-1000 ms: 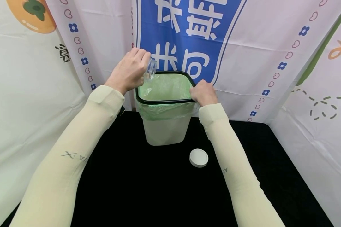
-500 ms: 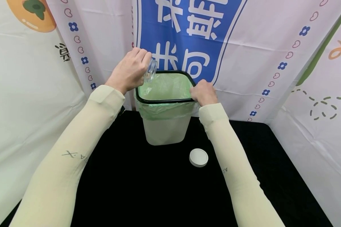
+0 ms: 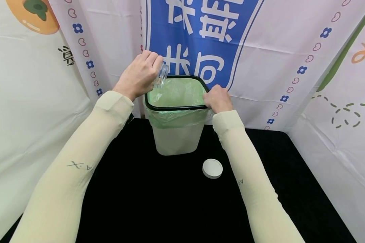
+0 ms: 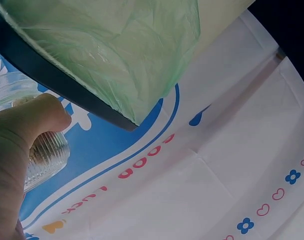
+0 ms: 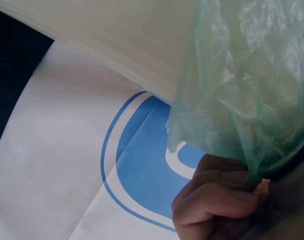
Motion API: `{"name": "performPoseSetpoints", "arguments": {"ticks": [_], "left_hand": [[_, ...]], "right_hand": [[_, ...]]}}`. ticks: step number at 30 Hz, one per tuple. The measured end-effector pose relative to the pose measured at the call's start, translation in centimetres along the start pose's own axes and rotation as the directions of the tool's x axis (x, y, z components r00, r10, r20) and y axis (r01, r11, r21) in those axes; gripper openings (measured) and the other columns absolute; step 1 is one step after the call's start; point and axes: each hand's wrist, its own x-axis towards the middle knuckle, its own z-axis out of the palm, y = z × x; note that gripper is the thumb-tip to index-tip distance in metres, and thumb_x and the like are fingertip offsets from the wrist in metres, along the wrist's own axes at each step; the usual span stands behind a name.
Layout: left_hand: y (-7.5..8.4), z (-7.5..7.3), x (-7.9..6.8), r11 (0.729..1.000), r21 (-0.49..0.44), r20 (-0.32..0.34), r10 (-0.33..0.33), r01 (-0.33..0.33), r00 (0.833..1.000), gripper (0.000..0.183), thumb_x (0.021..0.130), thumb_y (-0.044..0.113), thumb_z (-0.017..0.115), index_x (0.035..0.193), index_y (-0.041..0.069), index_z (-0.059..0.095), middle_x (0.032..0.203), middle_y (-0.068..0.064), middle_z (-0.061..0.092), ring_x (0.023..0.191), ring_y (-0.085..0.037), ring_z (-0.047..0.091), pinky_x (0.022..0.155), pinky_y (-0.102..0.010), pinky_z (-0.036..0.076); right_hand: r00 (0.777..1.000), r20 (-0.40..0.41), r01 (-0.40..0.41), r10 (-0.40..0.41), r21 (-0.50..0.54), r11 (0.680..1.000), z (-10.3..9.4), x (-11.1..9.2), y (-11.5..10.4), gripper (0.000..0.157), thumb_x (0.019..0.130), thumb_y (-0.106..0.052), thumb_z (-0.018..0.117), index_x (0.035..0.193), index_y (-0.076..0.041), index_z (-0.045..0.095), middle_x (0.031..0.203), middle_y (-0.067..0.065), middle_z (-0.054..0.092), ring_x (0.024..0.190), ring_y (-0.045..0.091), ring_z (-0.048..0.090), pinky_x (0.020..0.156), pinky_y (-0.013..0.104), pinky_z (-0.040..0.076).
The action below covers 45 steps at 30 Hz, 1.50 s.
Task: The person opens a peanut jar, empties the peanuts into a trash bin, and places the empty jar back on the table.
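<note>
My left hand [image 3: 140, 75] grips a clear jar [image 3: 161, 75] tilted on its side, its mouth towards the bin's opening. Ribbed walls show on the jar [image 4: 51, 152] in the left wrist view; something brownish shows through them, and I cannot tell whether it is contents or fingers. Below stands a pale trash bin [image 3: 176, 140] with a black rim [image 3: 177, 108], lined with a green bag [image 3: 177, 92] folded over the outside. At the bin's right corner, my right hand [image 3: 218, 99] has its fingers curled on the rim and pinches the bag's edge [image 5: 251, 160].
A round white lid [image 3: 212, 168] lies on the black tabletop [image 3: 158, 199], in front of the bin and left of the right forearm. Printed cloth [image 3: 261, 60] hangs close behind the bin, and white cloth walls stand at both sides.
</note>
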Motion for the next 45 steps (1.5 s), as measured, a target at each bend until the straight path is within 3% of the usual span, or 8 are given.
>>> {"name": "performPoseSetpoints", "arguments": {"ticks": [7,12,24,45], "left_hand": [[-0.05,0.21,0.25,1.000,0.017,-0.020,0.027,-0.027,0.999,0.037,0.085,-0.019,0.050,0.121,-0.017,0.056,0.119,-0.031,0.064,0.111,-0.046,0.060,0.105,-0.052,0.053],[-0.04,0.31,0.22,0.998,0.037,-0.041,0.046,-0.044,0.998,0.034,0.086,-0.020,0.045,0.118,-0.017,0.057,0.116,-0.031,0.064,0.108,-0.046,0.060,0.102,-0.052,0.054],[0.06,0.25,0.21,0.998,0.048,-0.037,0.051,-0.050,0.998,0.031,0.089,-0.019,0.050,0.119,-0.016,0.057,0.118,-0.031,0.064,0.110,-0.046,0.061,0.103,-0.052,0.054],[0.14,0.50,0.39,0.992,0.085,-0.047,0.095,-0.091,0.994,0.027,0.096,-0.014,0.057,0.123,-0.016,0.057,0.119,-0.031,0.065,0.112,-0.046,0.063,0.104,-0.051,0.056]], "right_hand": [[1.000,-0.009,0.001,-0.001,0.007,1.000,0.03,-0.05,0.01,0.035,0.101,-0.024,0.046,0.118,0.000,0.063,0.123,0.021,0.063,0.103,0.033,0.058,0.089,0.044,0.052],[1.000,-0.012,-0.001,0.001,0.004,1.000,0.14,-0.07,0.00,0.035,0.102,-0.025,0.045,0.119,0.000,0.062,0.122,0.021,0.063,0.102,0.033,0.059,0.088,0.045,0.053],[1.000,-0.005,-0.009,0.009,0.013,1.000,0.08,-0.02,0.04,0.041,0.103,-0.027,0.045,0.128,0.001,0.060,0.130,0.022,0.063,0.108,0.034,0.060,0.094,0.047,0.054],[1.000,-0.018,0.006,-0.005,0.018,1.000,0.15,-0.06,0.21,0.036,0.103,-0.027,0.045,0.119,0.000,0.063,0.122,0.021,0.064,0.101,0.033,0.059,0.088,0.045,0.053]]}}
